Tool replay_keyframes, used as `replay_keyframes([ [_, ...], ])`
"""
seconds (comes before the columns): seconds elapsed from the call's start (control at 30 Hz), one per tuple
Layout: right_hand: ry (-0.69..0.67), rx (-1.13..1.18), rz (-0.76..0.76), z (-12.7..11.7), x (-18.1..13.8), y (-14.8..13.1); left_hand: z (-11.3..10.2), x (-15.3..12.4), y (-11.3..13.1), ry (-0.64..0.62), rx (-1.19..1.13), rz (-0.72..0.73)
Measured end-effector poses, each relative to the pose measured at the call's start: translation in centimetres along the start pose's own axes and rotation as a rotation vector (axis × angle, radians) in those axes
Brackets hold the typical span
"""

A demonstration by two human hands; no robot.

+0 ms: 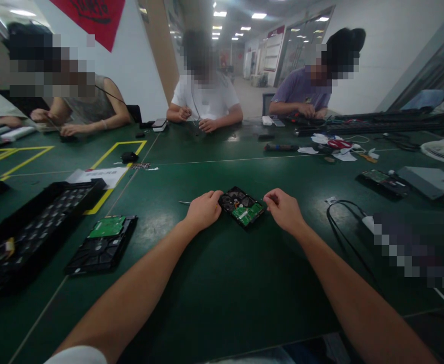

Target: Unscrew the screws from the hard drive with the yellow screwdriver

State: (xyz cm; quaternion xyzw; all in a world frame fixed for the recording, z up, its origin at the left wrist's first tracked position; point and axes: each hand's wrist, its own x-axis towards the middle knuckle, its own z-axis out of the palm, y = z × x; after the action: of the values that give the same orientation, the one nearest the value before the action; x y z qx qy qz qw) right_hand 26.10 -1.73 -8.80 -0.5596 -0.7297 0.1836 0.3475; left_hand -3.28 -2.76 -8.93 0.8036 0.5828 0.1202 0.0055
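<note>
In the head view, a flat black rectangular hard drive [234, 198] with a green circuit board [251, 216] sits between two bare hands at the smooth dark-green table [245, 283]; the left hand [204, 210] has its grip pinching the drive's left edge; the right hand [285, 210] has its grip pressed together by the right corner, contents hidden; one similar black drive [100, 248] lies left, beside one long black tray [49, 220].

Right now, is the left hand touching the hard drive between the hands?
Touching. The head view shows the left hand holding the hard drive by its left edge.
</note>
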Motion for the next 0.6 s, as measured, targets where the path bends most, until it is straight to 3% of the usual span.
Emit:
replay_keyframes([
  [0.1, 0.005, 0.052, -0.053, 0.3, -0.3, -1.1, 0.1, -1.5, 0.6, -0.006, 0.031, 0.005],
  [0.27, -0.133, -0.002, -0.2, 1.7, -0.6, -3.7, 0.2, -3.5, 1.4, 0.004, 0.013, 0.013],
  [0.43, -0.21, -0.111, -0.349, 3.4, -0.5, -5.4, -0.1, -3.6, 1.8, -0.018, -0.012, -0.004],
  [0.6, -0.229, -0.171, -0.379, 4.0, -0.6, -5.2, 0.1, -3.2, 1.4, -0.007, -0.022, -0.002],
])
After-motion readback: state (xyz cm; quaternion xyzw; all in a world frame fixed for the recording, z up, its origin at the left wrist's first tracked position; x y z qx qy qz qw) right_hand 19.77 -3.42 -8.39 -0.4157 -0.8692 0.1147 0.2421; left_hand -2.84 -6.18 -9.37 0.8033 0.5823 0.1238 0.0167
